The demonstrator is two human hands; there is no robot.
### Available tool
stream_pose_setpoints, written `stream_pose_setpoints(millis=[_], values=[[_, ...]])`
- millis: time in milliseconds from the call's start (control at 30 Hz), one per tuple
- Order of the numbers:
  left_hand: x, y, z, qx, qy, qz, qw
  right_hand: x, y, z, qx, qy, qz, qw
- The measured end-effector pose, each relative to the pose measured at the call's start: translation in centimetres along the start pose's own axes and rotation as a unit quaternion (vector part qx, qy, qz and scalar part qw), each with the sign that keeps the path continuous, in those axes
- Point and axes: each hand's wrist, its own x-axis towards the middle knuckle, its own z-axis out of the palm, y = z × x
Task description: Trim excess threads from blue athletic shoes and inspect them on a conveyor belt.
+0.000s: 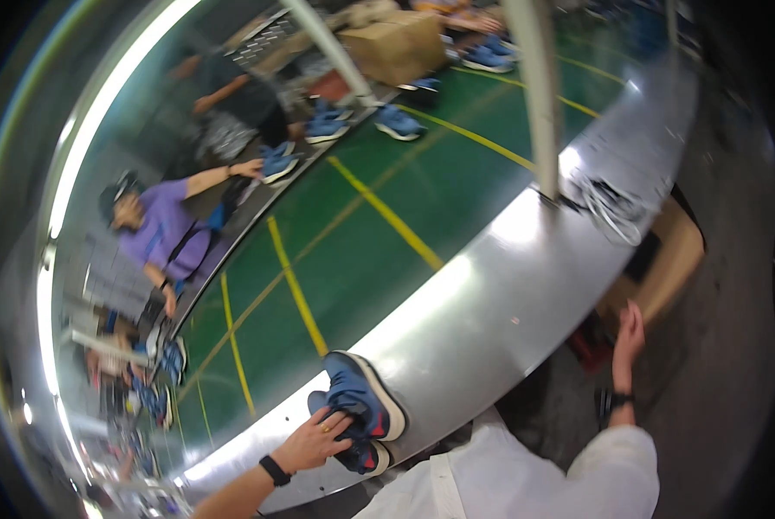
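On the brushed metal rim (491,303) of the green conveyor belt (361,251), low in the head view, a pair of blue sneakers (363,411) with red heel trim and pale soles is lying stacked, one shoe on top of the other. The left hand (314,441), wearing a ring and a black wristband, is resting flat on the heel end of the pair, fingers spread loosely over the blue upper rather than clamped around it. The shoes are lying just ahead of and slightly to the right of that hand, their long axis running from the hand up toward the belt, toes pointing away from the person and soles facing right. The right hand (630,333) is hanging well apart on the far side of the white-sleeved body, fingers half open and holding nothing, hovering beside a brown cardboard box (673,259) below the rim; it is much farther from the pair than the left. Beyond, more blue sneakers (399,123) are sitting along the opposite edge of the belt, where a co-worker in a purple shirt (158,229) is reaching to another pair (276,163). White laces (612,212) are lying heaped on the rim near an upright post (539,95).
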Motion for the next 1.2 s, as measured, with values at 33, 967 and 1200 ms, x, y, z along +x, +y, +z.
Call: stream_pose_setpoints(millis=[33, 967, 1200], values=[[-0.3, -0.2, 0.5, 0.019, -0.003, 0.021, 1.000, -1.8, -2.1, 0.0, -0.031, -0.018, 0.013, 0.999], [8.2, 4.7, 5.8, -0.449, 0.612, -0.343, 0.554, -20.0, -26.7, 14.1, -0.062, -0.584, -0.394, 0.707], [7.9, 4.6, 8.2, -0.630, 0.553, -0.334, 0.432, -10.6, -26.2, 13.9, -0.100, -0.455, -0.393, 0.792]])
